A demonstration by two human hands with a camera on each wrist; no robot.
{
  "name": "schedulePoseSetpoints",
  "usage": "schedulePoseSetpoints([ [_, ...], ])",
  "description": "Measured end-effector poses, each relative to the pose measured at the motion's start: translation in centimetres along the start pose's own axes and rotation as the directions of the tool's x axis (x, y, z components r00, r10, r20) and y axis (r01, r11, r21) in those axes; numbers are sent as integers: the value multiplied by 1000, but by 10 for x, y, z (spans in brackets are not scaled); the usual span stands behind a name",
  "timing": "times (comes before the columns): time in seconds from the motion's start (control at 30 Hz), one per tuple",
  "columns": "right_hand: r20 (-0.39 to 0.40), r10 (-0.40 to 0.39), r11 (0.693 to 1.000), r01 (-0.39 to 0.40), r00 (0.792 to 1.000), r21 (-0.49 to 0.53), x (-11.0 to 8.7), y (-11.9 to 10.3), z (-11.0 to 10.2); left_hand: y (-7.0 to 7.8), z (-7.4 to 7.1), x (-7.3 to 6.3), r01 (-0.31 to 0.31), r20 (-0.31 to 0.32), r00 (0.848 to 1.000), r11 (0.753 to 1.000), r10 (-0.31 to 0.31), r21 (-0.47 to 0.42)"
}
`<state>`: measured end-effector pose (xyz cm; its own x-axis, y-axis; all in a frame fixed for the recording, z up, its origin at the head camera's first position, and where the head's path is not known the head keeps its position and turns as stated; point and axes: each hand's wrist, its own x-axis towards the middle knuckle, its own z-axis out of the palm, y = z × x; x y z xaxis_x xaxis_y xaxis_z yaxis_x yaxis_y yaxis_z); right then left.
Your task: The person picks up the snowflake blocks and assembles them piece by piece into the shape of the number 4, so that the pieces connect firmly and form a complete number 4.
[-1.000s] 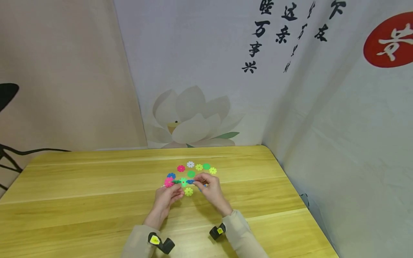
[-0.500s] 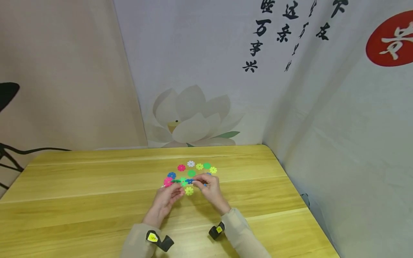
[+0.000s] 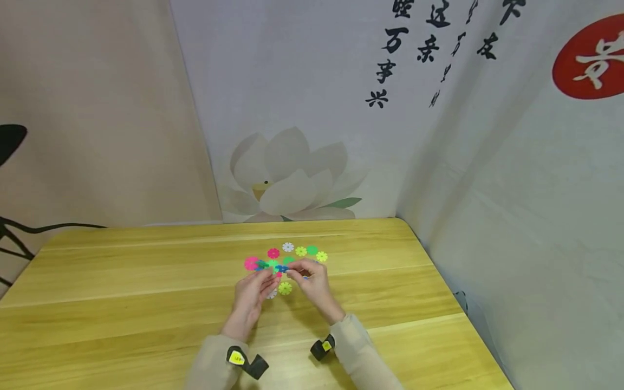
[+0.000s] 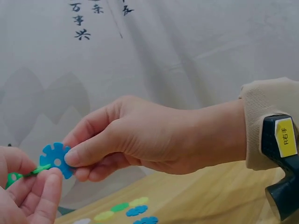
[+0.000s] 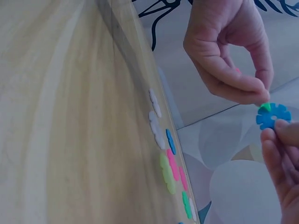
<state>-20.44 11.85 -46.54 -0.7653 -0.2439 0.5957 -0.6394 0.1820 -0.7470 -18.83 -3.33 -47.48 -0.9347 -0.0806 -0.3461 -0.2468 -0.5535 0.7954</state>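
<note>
Between both hands, raised over the table, is a short chain of notched plastic snowflake discs. A pink disc (image 3: 251, 263) at its left end is joined to a dark green disc (image 3: 262, 265), followed by a light green disc (image 3: 273, 265). My left hand (image 3: 249, 298) pinches the green part, its other fingers loosely bent. A blue snowflake disc (image 4: 55, 159) is gripped between thumb and fingertips of my right hand (image 3: 314, 284). In the left wrist view the blue disc's edge meets a green disc (image 4: 43, 168). The right wrist view shows that same contact, partly hidden by fingertips.
Several loose discs lie on the wooden table (image 3: 146, 303) around and beyond the hands: a white disc (image 3: 288, 247), a red disc (image 3: 273, 253), a yellow disc (image 3: 322, 257), and a nearer yellow disc (image 3: 285, 288). A printed curtain (image 3: 312, 162) stands behind the table.
The chain's pink end has moved up and slightly left in the head view, with both hands shifting a little. A white disc by the left fingers has come more into view.
</note>
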Motion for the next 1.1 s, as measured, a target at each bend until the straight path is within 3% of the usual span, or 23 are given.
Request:
schedulePoseSetpoints([
  [0.1, 0, 51, 999, -51, 999, 3, 0, 2, -1, -1, 1, 0, -3, -27, 1000, 1000, 3, -10],
  [0.2, -10, 140, 990, -140, 990, -1, -1, 19, -3, -1, -1, 0, -2, -48, 999, 999, 0, -35],
  [0.33, -23, 281, 958, -282, 959, -56, -4, 47, -10, -1, -4, 2, 0, -74, 997, 999, -3, -53],
  [0.5, 0, 392, 908, -387, 920, -160, -7, 64, -21, -1, -7, 3, 7, -78, 997, 999, -10, -40],
  [0.87, 123, 558, 815, -515, 821, -266, -14, 66, -31, 2, -9, 1, 10, -71, 997, 998, -15, -64],
  [0.97, 141, 581, 793, -517, 802, -323, -14, 63, -32, 2, -10, 0, 4, -71, 997, 997, -10, -81],
  [1.1, 170, 580, 780, -483, 797, -398, -12, 61, -33, 3, -11, 0, 1, -71, 997, 996, -8, -94],
])
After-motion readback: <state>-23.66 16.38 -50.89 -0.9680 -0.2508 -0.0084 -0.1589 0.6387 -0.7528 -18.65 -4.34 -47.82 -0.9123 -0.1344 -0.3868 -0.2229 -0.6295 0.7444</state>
